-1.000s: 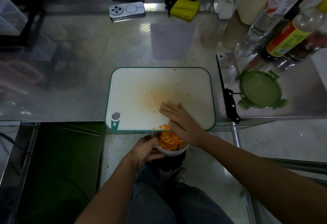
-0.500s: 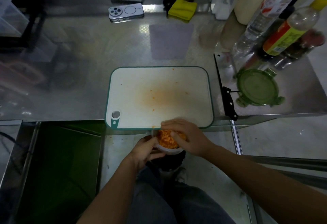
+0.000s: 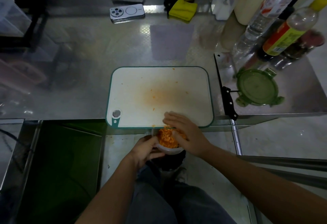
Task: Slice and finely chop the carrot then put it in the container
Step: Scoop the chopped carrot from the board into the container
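A clear round container point(image 3: 169, 150) full of finely chopped orange carrot point(image 3: 166, 138) is held just below the near edge of the white cutting board point(image 3: 141, 89). My left hand point(image 3: 145, 150) grips the container from the left. My right hand point(image 3: 185, 133) lies with straight fingers over the board's near edge and the container's right rim, touching the carrot. A few carrot bits and an orange stain lie on the board. The black-handled knife point(image 3: 228, 102) lies on the steel counter right of the board.
A green container lid point(image 3: 256, 88) sits right of the knife. Bottles point(image 3: 283, 34) crowd the back right corner. A phone point(image 3: 127, 12) and a yellow cloth point(image 3: 183, 9) lie at the back. A dark green bin point(image 3: 58, 161) stands below the counter at left.
My right hand swept from the middle of the board's near half back to its edge, pushing carrot into the container. The left hand kept its grip on the container.
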The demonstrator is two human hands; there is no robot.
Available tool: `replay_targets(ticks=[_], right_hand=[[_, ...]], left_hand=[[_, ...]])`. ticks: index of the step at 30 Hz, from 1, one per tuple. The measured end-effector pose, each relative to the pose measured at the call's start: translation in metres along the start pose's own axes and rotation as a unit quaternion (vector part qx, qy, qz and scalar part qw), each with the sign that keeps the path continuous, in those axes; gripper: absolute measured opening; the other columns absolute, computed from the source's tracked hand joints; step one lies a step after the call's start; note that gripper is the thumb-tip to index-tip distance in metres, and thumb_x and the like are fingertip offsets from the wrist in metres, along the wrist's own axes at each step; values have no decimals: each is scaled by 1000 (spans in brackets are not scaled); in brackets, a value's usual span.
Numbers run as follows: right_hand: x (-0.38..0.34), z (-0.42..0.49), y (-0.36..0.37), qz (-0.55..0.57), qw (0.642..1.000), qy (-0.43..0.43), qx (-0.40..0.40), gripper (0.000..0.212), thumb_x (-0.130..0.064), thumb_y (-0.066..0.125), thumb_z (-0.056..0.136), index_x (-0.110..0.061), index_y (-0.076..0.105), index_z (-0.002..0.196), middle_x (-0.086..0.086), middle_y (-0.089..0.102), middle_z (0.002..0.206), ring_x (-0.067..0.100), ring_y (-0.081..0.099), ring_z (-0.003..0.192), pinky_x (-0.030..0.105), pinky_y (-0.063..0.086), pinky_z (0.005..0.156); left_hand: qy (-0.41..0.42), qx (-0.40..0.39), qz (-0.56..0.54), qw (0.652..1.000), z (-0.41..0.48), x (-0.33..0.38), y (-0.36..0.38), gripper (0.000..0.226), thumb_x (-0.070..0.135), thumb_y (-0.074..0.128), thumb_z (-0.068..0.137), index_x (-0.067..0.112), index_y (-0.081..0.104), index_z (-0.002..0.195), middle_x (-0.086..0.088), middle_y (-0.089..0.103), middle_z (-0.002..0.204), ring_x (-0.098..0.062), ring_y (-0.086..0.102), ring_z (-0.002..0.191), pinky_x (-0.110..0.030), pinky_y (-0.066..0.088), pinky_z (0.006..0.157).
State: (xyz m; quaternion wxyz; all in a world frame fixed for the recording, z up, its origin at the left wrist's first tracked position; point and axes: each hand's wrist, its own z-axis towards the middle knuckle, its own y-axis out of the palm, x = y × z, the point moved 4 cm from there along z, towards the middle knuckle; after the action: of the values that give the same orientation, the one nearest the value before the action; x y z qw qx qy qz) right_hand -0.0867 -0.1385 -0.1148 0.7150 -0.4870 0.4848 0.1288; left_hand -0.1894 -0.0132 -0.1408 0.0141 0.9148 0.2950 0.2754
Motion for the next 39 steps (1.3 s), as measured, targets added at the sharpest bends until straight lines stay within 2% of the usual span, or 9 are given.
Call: replay_targets(ticks=[4,9,14,19,23,28,33,37,39], right_hand=[[-4,-4,3,-10,999,-11,-35,43,-27,43,95,-10,55,132,4,49,142,13,34,138,36,25,117],[6,-11,-11,-68,994,42,68,50,-26,40,96,-5,42,141,9,31,152,17,20,144,40,14,119],[-14,-25,20,-49,996,59,-42,57,-38,31,97,-16,24,149,-2,17,158,9,7,147,39,10,121],[-16,-14,10,-24,996,83,21,56,-37,32,94,-14,35,146,1,29,154,11,20,144,42,18,119],[-22,-16,13,-5,999,43,-18,49,-31,38,94,-16,44,140,3,45,142,13,36,134,40,31,112],[-9,4,18,-61,997,15,-52,55,-33,34,93,-12,41,143,1,32,153,14,18,145,36,9,121],[-13,-6,13,-23,1000,-17,-8,42,-27,43,92,-12,59,127,2,56,133,12,44,128,41,35,109],[-17,20,26,-63,995,-12,-76,53,-31,35,93,-12,44,142,3,32,154,17,18,146,37,7,121],[-19,20,31,-85,991,-26,-102,51,-33,35,92,-12,53,135,3,43,147,17,26,143,42,8,120]], left_hand=[[1,6,7,1000,0,-1,-1,17,8,51,92,3,59,106,-16,68,98,-27,68,92,-35,60,75],[1,18,1,1000,1,-3,-1,23,6,51,92,0,59,113,-20,67,108,-29,67,93,-37,60,76],[5,13,3,1000,-1,-4,0,19,6,49,92,0,60,107,-20,68,103,-27,68,91,-36,59,77],[12,14,9,1000,-4,-5,-5,18,10,52,94,3,61,107,-17,70,102,-27,69,93,-37,59,78],[7,9,9,1000,-7,-5,-7,20,9,52,93,2,60,110,-19,69,105,-28,69,94,-35,59,77],[4,9,12,1000,-8,-4,-10,20,9,51,93,2,60,110,-19,68,106,-28,68,95,-37,59,77],[5,-2,2,1000,-10,-4,-11,19,9,53,93,2,60,109,-20,68,105,-28,68,93,-35,60,75],[6,-6,10,1000,-10,-3,-13,17,8,51,93,3,61,106,-18,69,101,-28,69,92,-35,60,76],[6,-8,18,1000,-11,-3,-15,17,7,51,93,3,61,106,-18,69,103,-29,68,94,-37,59,79]])
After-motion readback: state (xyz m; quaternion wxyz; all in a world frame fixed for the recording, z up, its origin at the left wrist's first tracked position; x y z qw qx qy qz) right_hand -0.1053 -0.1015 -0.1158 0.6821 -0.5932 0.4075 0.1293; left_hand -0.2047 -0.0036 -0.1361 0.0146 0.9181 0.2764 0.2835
